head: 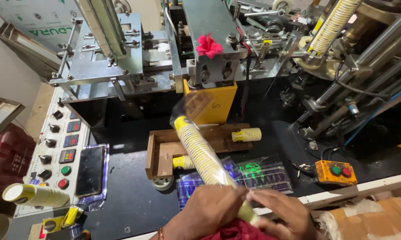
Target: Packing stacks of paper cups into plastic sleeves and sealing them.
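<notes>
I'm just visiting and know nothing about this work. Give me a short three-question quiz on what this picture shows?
1. True or false: both hands grip the long stack of paper cups in its clear sleeve.
2. Where does the short cup stack lie? A) wooden tray B) control panel C) cardboard box
3. What colour is the flower on the machine?

Key: 1 true: left hand and right hand hold its near end. 2 A. 3 pink-red.
</notes>
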